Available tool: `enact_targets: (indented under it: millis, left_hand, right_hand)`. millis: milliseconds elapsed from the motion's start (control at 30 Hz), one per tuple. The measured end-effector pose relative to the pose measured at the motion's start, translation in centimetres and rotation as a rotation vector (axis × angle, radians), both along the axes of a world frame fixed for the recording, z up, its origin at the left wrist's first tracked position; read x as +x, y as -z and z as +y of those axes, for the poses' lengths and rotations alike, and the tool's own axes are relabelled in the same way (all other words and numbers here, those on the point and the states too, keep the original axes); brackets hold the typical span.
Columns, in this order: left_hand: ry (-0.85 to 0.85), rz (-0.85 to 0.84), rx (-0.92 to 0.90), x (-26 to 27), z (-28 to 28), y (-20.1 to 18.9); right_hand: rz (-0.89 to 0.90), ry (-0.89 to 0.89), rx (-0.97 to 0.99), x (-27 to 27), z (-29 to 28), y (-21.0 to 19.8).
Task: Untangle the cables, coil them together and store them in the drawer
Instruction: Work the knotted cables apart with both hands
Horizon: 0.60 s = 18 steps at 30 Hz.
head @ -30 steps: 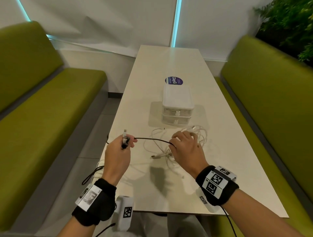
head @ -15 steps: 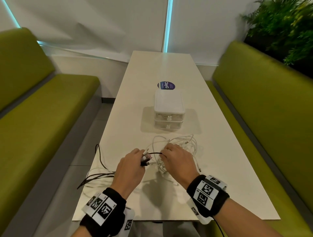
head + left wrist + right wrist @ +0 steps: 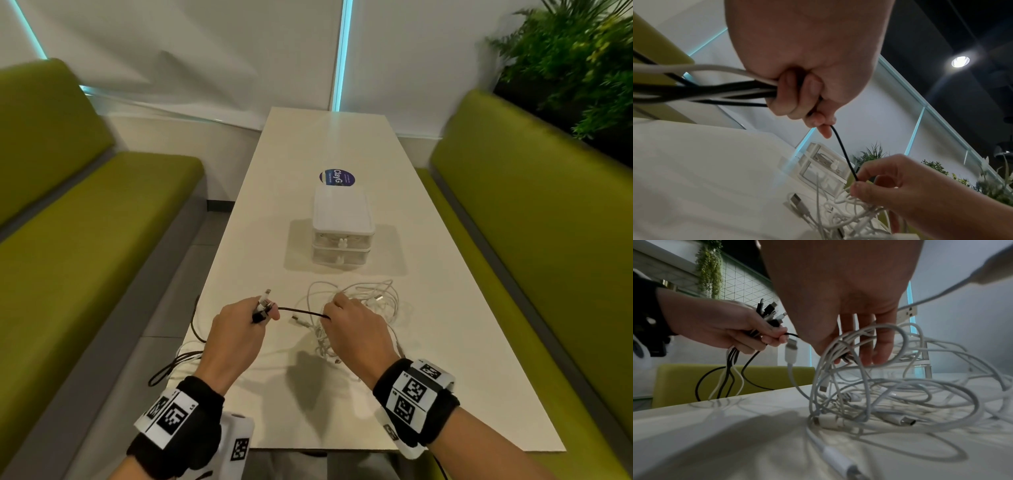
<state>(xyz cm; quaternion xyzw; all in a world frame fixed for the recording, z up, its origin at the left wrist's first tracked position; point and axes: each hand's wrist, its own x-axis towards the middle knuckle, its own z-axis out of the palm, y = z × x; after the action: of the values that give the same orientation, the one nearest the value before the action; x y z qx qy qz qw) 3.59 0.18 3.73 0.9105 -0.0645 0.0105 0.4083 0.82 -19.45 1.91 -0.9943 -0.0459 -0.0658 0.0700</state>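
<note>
My left hand (image 3: 263, 313) grips a bundle of black and white cable ends (image 3: 770, 313), plugs sticking up out of the fist; the rest of those cables trails off the table's left edge. A thin black cable (image 3: 301, 311) runs from this hand to my right hand (image 3: 329, 317), which pinches it between thumb and forefinger (image 3: 859, 183) just above the tangle of white cables (image 3: 370, 301) on the table. The white tangle (image 3: 890, 394) lies loose, with several plugs showing. Beyond it stands the small clear two-drawer box (image 3: 342, 236), both drawers closed.
The long white table (image 3: 308, 144) has green benches on both sides (image 3: 85, 240) (image 3: 531, 222). A round blue sticker (image 3: 337, 177) lies behind the drawer box. Plants (image 3: 575, 61) stand at the far right. Some cable loops hang over the left table edge (image 3: 185, 356).
Half a second ago my hands were close together over the tangle. They have now drawn apart, and a longer stretch of black cable spans between them.
</note>
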Motion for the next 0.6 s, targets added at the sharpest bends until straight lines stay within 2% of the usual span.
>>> enact_targets:
  millis: [200, 400, 600]
  left_hand:
    - [-0.061, 0.053, -0.150, 0.8, 2.7, 0.3]
    - [-0.235, 0.080, -0.093, 2.3, 7.1, -0.2]
    - [-0.417, 0.036, 0.009, 3.8, 13.5, 0.4]
  right_hand:
    - [0.063, -0.005, 0.029, 0.2, 0.6, 0.0]
    - [0.083, 0.018, 0.028, 1.0, 0.9, 0.5]
    - [-0.085, 0.028, -0.199, 1.6, 1.8, 1.2]
